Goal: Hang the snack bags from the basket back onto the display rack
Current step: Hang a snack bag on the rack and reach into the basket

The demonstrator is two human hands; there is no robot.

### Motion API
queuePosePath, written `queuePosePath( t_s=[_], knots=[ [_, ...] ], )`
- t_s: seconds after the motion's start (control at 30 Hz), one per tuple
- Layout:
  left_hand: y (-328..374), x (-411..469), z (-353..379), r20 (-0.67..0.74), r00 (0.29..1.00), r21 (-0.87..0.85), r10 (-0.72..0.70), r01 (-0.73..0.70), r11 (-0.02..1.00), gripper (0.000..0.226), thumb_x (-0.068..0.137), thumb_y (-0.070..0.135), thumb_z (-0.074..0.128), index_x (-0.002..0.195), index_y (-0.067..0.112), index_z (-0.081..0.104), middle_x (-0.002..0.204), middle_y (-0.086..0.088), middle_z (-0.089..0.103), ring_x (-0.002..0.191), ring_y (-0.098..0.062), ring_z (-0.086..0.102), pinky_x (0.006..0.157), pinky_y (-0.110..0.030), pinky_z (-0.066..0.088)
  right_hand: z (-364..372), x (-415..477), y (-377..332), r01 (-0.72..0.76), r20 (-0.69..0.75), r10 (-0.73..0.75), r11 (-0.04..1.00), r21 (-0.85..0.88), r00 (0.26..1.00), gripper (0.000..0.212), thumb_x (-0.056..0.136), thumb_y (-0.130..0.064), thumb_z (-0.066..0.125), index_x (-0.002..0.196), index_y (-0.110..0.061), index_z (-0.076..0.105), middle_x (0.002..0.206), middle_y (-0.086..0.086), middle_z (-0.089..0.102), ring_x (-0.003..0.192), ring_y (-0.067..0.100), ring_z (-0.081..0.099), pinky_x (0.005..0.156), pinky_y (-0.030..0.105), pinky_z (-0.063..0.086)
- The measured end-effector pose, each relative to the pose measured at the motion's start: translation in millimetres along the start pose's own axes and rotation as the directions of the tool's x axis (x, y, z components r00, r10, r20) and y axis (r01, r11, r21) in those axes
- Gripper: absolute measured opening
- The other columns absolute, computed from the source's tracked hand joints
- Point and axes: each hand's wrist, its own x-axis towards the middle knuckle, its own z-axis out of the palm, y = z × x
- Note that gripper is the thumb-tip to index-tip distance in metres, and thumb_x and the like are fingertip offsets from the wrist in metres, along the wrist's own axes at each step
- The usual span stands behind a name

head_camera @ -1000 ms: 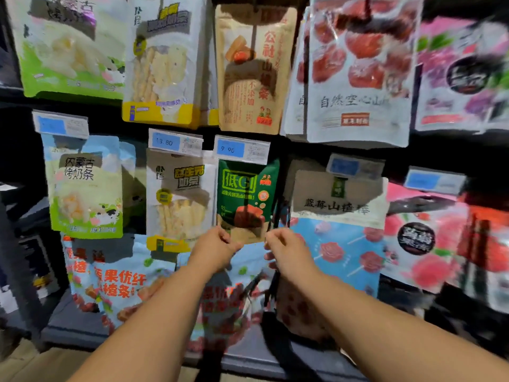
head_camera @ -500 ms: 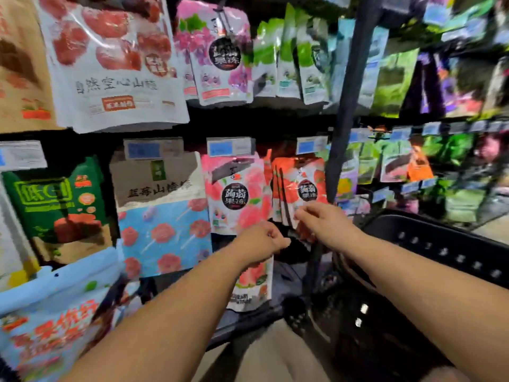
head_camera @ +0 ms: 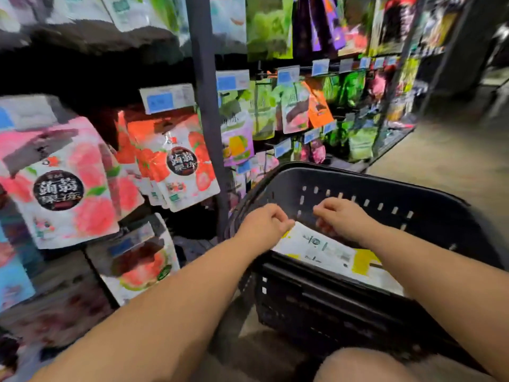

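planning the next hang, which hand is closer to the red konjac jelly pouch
Left. The left hand is below and right of the red konjac jelly pouch, at the left rim of the black basket; the right hand is farther right.

left hand [head_camera: 264,224] | right hand [head_camera: 344,220] | over basket [head_camera: 385,186] | snack bag [head_camera: 325,250] inside

The pink peach bag [head_camera: 59,186] reads 蒟蒻果冻 on its black circle (the orange bag [head_camera: 180,161] likewise, blurrier); price tags [head_camera: 168,98] illegible.

Dim light throughout. You see a tan floor [head_camera: 451,164] running away beyond and right of your right hand [head_camera: 345,220], darker nearer you.
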Motion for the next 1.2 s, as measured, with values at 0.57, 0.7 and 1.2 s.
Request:
queuePosePath(
  t_s=[0.57,0.7,1.2],
  knots=[
    [-15.7,77.1,51.7,0.167,0.979,0.177,-0.12,0.09,0.98,0.02,0.088,0.045,0.067,0.091,0.026,0.061,0.086,0.007,0.053,0.086,-0.016,0.052,0.078,-0.029,0.043,18.7,63.7,140.1,-0.151,0.363,0.325,0.889,-0.433,0.873,0.027,0.097,-0.038,0.058,0.111,-0.015,0.063,0.098,0.001,0.065,0.088,0.016,0.059,0.079,0.03,0.049],
    [-17.5,77.3,49.1,0.176,0.974,0.176,-0.146,0.115,0.978,0.02,0.088,0.045,0.068,0.09,0.026,0.062,0.081,0.01,0.053,0.081,-0.014,0.053,0.076,-0.028,0.043,32.1,70.4,156.3,-0.051,0.371,0.288,0.843,-0.535,0.883,0.035,0.093,-0.045,0.061,0.119,-0.021,0.061,0.12,0.003,0.064,0.107,0.021,0.059,0.089,0.028,0.045],
    [-17.9,66.8,50.8,0.227,0.956,0.227,-0.188,0.136,0.964,0.024,0.088,0.049,0.065,0.089,0.026,0.061,0.082,0.011,0.06,0.074,-0.003,0.052,0.067,-0.025,0.04,36.0,64.5,162.4,0.07,0.511,0.274,0.828,-0.556,0.815,0.021,0.09,-0.045,0.067,0.09,-0.025,0.059,0.092,-0.003,0.054,0.098,0.019,0.05,0.084,0.028,0.04]
  ],
)
